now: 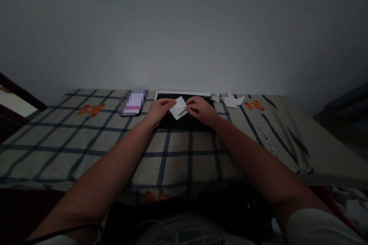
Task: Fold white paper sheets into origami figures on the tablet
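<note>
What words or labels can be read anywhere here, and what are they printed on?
"world": the end of a line of dark lettering on the checked cloth, seen upside down; the rest is too small to read.
Phone screen: blurred, unreadable.
Print on the white clothing at the bottom edge: cut off, unreadable.
Folded paper between both hands: no writing visible.

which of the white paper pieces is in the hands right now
The white paper over the dark tablet, pinched by left hand and right hand; the folded pieces lie untouched.
</note>
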